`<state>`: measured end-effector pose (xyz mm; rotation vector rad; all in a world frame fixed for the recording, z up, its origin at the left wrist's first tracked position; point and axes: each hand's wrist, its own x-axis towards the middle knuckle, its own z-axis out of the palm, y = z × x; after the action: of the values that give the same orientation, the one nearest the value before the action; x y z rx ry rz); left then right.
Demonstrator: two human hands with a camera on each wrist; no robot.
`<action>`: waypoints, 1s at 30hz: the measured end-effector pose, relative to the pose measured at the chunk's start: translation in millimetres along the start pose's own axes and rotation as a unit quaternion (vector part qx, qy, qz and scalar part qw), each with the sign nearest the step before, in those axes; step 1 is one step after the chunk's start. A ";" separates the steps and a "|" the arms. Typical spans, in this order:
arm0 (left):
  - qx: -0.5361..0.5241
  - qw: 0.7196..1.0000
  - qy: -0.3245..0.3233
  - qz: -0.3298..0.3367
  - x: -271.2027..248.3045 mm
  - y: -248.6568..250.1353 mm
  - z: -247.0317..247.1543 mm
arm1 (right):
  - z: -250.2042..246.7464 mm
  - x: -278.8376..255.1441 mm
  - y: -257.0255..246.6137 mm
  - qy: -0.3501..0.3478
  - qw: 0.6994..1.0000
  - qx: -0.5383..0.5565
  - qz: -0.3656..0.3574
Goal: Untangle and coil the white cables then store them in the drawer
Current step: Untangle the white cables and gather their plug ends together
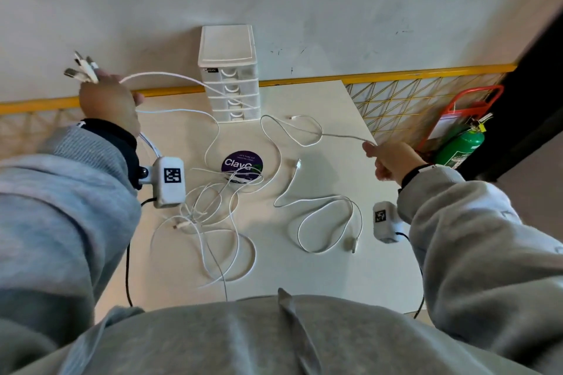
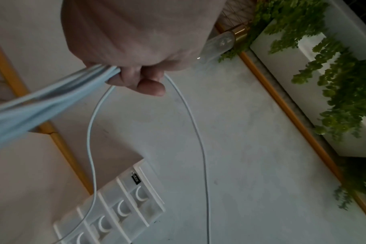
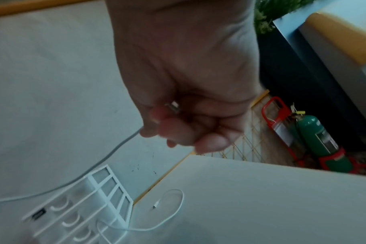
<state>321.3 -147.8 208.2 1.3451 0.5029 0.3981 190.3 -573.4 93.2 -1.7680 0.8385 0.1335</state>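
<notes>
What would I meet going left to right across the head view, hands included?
Left hand gripping cable ends → drawer unit → loose cable → right hand pinching a cable → extinguisher.

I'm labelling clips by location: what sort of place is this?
Probably an office or shared workspace rather than a home, though that is a guess. A plain white table stands against a bare wall, a green fire extinguisher sits in a red stand beside it, and a white planter holds trailing greenery.

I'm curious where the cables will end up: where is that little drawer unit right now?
In the head view the white drawer unit stands at the table's far edge against the wall, centre-left, its drawers shut, just beyond the purple sticker.
</notes>
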 end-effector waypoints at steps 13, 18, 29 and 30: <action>0.146 0.948 -0.283 -0.024 -79.6 -57.6 5.3 | 161.0 -12.8 48.7 -0.180 0.882 -0.386 -0.201; 0.117 0.937 -0.317 -0.090 -94.2 -70.0 0.0 | 157.5 -26.0 53.6 -0.220 0.765 -0.525 -0.300; 0.124 0.906 -0.370 -0.165 -130.2 -69.6 9.8 | 70.4 -102.4 -62.9 -0.044 0.941 -0.106 -0.319; 0.117 0.902 -0.380 -0.170 -135.2 -68.3 10.7 | 69.2 -115.8 -68.7 -0.040 0.934 -0.084 -0.346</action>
<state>214.2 -243.1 158.2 1.4830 0.1156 -0.4900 166.9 -449.8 177.4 -2.1048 0.1104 -0.1934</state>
